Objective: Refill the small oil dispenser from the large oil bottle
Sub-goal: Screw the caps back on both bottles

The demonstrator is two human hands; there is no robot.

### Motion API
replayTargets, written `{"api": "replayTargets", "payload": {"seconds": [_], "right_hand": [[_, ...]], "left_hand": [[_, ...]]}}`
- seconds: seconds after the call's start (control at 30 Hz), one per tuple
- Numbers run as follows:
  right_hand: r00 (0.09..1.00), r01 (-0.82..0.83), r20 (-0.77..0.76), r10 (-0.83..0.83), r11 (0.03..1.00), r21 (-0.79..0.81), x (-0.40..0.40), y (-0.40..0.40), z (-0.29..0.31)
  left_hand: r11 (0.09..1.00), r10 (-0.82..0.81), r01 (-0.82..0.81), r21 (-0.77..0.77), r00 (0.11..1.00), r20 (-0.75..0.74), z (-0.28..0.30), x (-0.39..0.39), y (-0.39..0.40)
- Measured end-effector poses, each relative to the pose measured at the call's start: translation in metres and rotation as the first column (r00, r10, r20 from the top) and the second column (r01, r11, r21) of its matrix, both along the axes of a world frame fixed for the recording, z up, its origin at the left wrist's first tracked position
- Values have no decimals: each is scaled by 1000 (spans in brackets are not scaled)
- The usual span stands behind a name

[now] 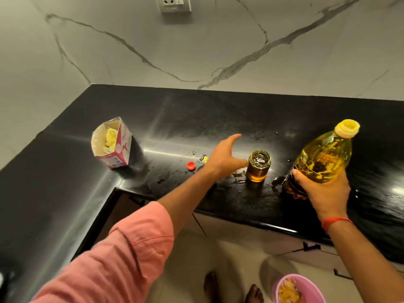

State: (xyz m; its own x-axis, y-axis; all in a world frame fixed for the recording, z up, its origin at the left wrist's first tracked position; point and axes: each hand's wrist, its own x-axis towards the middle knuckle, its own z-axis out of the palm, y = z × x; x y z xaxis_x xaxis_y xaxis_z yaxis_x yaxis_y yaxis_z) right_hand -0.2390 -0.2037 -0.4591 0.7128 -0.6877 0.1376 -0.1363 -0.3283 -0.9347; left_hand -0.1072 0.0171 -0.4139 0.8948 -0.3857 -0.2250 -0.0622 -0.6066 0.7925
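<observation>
a pink plastic bin [306, 283] holding scraps sits on the pale floor at the bottom of the view, beside the person's bare feet [234, 289]. above them, white cabinet fronts [251, 230] run under the edge of a glossy black l-shaped countertop [218, 114]. a pink sleeve [113, 259] covers the left arm, which stretches out over the counter; the left hand [225, 156] hangs open, fingers straight and spread, thumb just beside the small glass oil jar [259, 166], though contact between them cannot be told. the jar stands upright and uncapped near the counter's front edge, amber oil filling its lower part, with wet smears on the stone around it. to its right, the right hand [323, 191], a red thread [334, 221] on its wrist, grips the lower body of the large oil bottle [323, 160], fingers curled round it. the bottle is uncapped and leans with its yellow neck pointing up and to the right, its base low at the countertop. left of the jar lie a small red cap [190, 165] and a small yellow piece [205, 159]. farther left stands an opened pink-and-white carton [113, 143] with pale contents. behind the counter rises a white marble-veined wall [196, 51] with a power socket [173, 4] near the top.
</observation>
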Motion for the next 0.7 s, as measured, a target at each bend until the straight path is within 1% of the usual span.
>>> {"api": "replayTargets", "payload": {"seconds": [0.07, 0.13, 0.2, 0.27, 0.33, 0.4, 0.5, 0.7], "right_hand": [[1000, -2, -3, 2, 1000, -1, -1, 0, 1], [1000, -3, -7, 3, 1000, -3, -1, 1, 1], [1000, -2, -13, 2, 1000, -1, 0, 1, 1], [1000, 0, -21, 0, 1000, 1, 0, 1, 2], [1000, -1, -21, 1, 1000, 0, 0, 1, 1], [1000, -4, -16, 4, 1000, 4, -1, 1, 1], [1000, 8, -20, -7, 1000, 12, -1, 0, -1], [999, 18, -30, -18, 1000, 5, 0, 2, 3]], "left_hand": [[999, 44, -43, -14, 998, 52, 9, 12, 27], [995, 95, -99, 32, 990, 105, 8, 26, 57], [979, 129, -151, 138, 980, 153, 0, 37, 87], [944, 123, -171, 282, 976, 179, -15, 42, 114], [901, 65, -134, 413, 982, 176, -31, 42, 132], [867, -3, -83, 492, 985, 172, -47, 38, 141], [856, -63, -52, 514, 977, 203, -59, 34, 141], [824, -116, -39, 565, 965, 235, -64, 38, 129]]}}
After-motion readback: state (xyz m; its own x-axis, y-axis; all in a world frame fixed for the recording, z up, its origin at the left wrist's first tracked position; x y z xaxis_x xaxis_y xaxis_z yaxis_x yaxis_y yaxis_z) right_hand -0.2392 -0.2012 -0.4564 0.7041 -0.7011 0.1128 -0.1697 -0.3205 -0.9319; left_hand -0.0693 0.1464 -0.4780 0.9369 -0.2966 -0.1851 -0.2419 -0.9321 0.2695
